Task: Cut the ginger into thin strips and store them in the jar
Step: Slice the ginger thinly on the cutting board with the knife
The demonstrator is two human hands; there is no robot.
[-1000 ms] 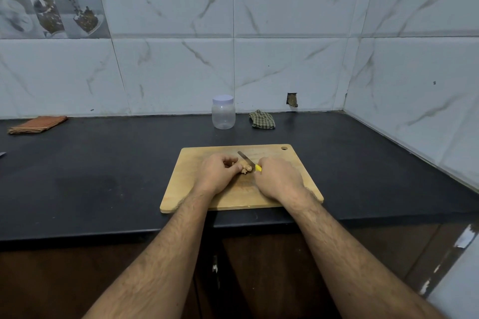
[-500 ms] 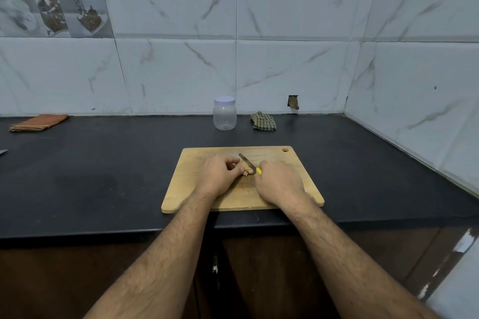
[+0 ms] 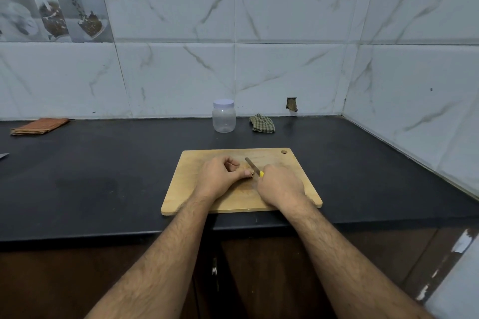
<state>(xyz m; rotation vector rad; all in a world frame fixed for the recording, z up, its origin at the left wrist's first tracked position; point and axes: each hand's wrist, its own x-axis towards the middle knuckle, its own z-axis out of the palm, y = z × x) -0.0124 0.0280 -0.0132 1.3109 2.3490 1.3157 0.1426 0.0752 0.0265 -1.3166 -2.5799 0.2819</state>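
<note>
**Both hands work ginger on a wooden board**

Both hands sit close together at the middle of the cutting board (image 3: 207,197), a pale wooden rectangle with rounded corners and a small round hole in its far right corner. The left hand (image 3: 220,179) is curled, fingertips pressing down on the ginger (image 3: 248,172), a small tan lump almost wholly covered by the fingers, so its shape is hard to make out. The right hand (image 3: 281,185) is closed around the knife (image 3: 252,166); only a sliver of yellow handle shows past the fist, and the narrow grey blade angles away to the far left, just beside the ginger. Whether the edge touches the ginger cannot be told.

The board lies on a matte black counter (image 3: 103,176). Well beyond it, near the marbled glossy wall tiles, stands the jar (image 3: 224,116), clear plastic with a pale lid on. A crumpled checked cloth (image 3: 262,124) lies just right of the jar, and a folded orange cloth (image 3: 39,125) lies far left.
</note>
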